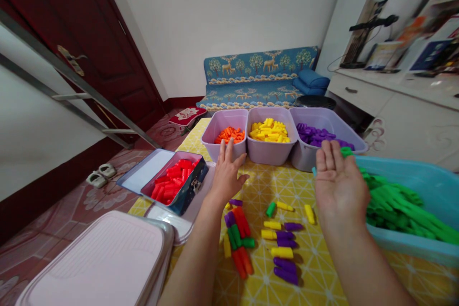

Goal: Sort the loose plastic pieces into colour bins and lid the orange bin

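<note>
My left hand [228, 172] is held out with its fingers spread, in front of the lilac bin [211, 146] of small orange pieces [229, 135]. Nothing shows in it. My right hand [340, 186] is palm up, fingers stretched and holding nothing, beside the teal tub [412, 246] full of green plastic pieces [398, 205]. Between my forearms, loose pieces like marker caps and barrels lie on the yellow cloth: red ones [242, 222], green ones [234, 235], yellow ones [281, 252] and purple ones [286, 270].
Two more lilac bins hold yellow pieces [269, 130] and purple pieces [319, 135]. To the left are an open tin box [191, 189] with red pieces [174, 179] and stacked pale lids [96, 263]. A metal ladder [82, 83], a blue sofa [251, 88] and a white cabinet [405, 114] stand around the table.
</note>
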{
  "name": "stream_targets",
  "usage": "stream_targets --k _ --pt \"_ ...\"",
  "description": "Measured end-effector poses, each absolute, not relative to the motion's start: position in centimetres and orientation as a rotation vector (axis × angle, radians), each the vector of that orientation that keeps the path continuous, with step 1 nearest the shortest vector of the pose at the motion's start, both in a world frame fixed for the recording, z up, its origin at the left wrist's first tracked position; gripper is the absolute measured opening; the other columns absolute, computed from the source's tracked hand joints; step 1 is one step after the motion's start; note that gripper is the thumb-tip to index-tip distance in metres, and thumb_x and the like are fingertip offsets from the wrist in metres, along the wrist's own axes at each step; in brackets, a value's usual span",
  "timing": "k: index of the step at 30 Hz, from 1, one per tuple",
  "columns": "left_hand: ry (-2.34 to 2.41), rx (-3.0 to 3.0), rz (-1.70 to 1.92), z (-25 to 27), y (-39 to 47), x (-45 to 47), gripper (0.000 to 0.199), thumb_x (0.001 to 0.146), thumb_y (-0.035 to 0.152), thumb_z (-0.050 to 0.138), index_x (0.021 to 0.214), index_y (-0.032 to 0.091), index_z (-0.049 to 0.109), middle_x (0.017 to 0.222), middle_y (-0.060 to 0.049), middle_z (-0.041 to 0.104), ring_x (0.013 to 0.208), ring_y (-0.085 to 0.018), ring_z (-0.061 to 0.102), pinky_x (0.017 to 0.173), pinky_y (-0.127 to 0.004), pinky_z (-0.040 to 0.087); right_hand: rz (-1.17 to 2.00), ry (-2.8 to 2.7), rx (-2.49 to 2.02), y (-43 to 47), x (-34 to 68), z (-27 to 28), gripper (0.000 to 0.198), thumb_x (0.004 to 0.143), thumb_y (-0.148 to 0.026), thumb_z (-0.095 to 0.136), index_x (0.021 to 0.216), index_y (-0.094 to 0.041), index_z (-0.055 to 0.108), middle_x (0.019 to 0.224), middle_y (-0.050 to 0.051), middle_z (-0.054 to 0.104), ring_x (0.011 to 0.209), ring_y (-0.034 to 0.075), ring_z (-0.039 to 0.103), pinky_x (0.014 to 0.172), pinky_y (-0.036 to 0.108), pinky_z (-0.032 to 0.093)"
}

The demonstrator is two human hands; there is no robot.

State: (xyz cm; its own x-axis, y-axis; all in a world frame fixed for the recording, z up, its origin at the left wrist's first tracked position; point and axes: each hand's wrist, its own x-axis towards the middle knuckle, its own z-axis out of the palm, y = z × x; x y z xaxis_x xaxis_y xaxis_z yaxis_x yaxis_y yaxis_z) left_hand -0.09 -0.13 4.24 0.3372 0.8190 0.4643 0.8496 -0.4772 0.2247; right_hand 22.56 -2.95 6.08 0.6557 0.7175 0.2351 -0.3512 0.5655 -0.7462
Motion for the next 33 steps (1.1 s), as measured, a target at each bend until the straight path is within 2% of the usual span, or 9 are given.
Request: stream_targets --k 4,8,11,15,22,24,28,31,33 --pt "-1.552 -2.537 -0.837 4.3 -0.1 -0.2 0.056 0.071 0.020 0.078 0.125 0.018 0.062 0.162 -0.014 0.005 0.148 -0.042 -0.001 0.116 -0.056 0.026 0.856 -0.553 -0.780 -2.9 22.6 6.3 0.019 0.091 -0.035 0.045 0.096 -0.024 0.059 0.133 0.008 0.059 0.120 0.019 0.059 0.102 0.041 0.048" --pt "-1.551 -2.544 -0.853 4.2 -0.1 -0.3 0.054 0.071 0.019 0.077 0.124 0.018 0.063 0.163 -0.014 0.005 0.148 -0.042 -0.001 0.116 -0.057 0.026 1.066 -1.067 -1.042 -3.4 21.1 6.3 0.025 0.080 -0.035 0.061 0.100 -0.021 0.065 0.098 0.008 0.073 0.087 0.021 0.069 0.078 0.037 0.054" --pt "-1.539 -2.546 -0.871 4.2 -0.1 -0.4 0.053 0.071 0.018 0.077 0.123 0.018 0.064 0.163 -0.013 0.005 0.148 -0.042 -0.001 0.116 -0.056 0.027 0.905 -1.833 -1.312 -4.0 20.8 5.2 0.019 0.066 -0.016 0.067 0.083 -0.023 0.071 0.084 0.003 0.072 0.082 0.020 0.065 0.076 0.033 0.048" --pt "-1.535 -2.550 -0.879 4.2 -0.1 -0.4 0.054 0.071 0.018 0.077 0.124 0.018 0.064 0.163 -0.011 0.004 0.148 -0.041 -0.001 0.115 -0.056 0.027 0.629 -2.340 -1.538 -4.4 20.5 2.5 0.033 0.056 0.001 0.059 0.070 -0.027 0.072 0.079 -0.002 0.070 0.080 0.018 0.062 0.067 0.027 0.038" --pt "-1.551 -2.564 -0.955 4.5 -0.2 -0.3 0.052 0.071 0.017 0.077 0.121 0.019 0.065 0.162 -0.010 0.013 0.148 -0.040 0.002 0.115 -0.058 0.027 0.614 -2.196 -1.599 -2.7 19.0 0.2 0.017 0.069 -0.012 0.066 0.080 -0.023 0.072 0.078 0.001 0.071 0.076 0.019 0.064 0.065 0.026 0.039" --pt "-1.531 -2.560 -1.126 4.8 -0.2 0.0 0.040 0.078 0.016 0.069 0.118 0.020 0.067 0.158 -0.011 0.028 0.147 -0.036 0.017 0.113 -0.054 0.032 0.624 -2.112 -1.586 -2.2 18.7 0.2 0.016 0.077 -0.015 0.061 0.089 -0.021 0.070 0.084 0.002 0.073 0.080 0.018 0.066 0.068 0.025 0.043" --pt "-1.573 -2.609 -1.414 5.6 -0.1 -0.3 0.025 0.090 0.019 0.052 0.104 0.021 0.072 0.111 -0.007 0.071 0.103 -0.019 0.067 0.090 -0.030 0.051 0.631 -1.997 -1.617 -1.8 18.7 0.2 0.025 0.084 -0.021 0.057 0.107 -0.020 0.065 0.091 0.003 0.073 0.081 0.016 0.067 0.070 0.024 0.045" --pt "-1.845 -2.780 -1.038 5.7 -0.3 -1.7 0.018 0.077 0.024 0.067 0.093 0.021 0.074 0.083 -0.004 0.075 0.071 -0.017 0.068 0.064 -0.023 0.050 0.640 -2.033 -1.662 -2.0 19.4 0.4 0.021 0.078 -0.022 0.064 0.098 -0.021 0.068 0.079 0.001 0.072 0.071 0.016 0.065 0.061 0.024 0.041" --pt "-2.008 -2.906 -0.596 5.5 -0.5 -2.8 0.030 0.061 0.025 0.080 0.091 0.021 0.075 0.077 -0.003 0.074 0.063 -0.016 0.066 0.055 -0.021 0.045 0.638 -2.077 -1.694 -2.3 19.8 0.7 0.018 0.074 -0.021 0.067 0.091 -0.022 0.070 0.073 0.000 0.070 0.065 0.015 0.062 0.057 0.024 0.036"
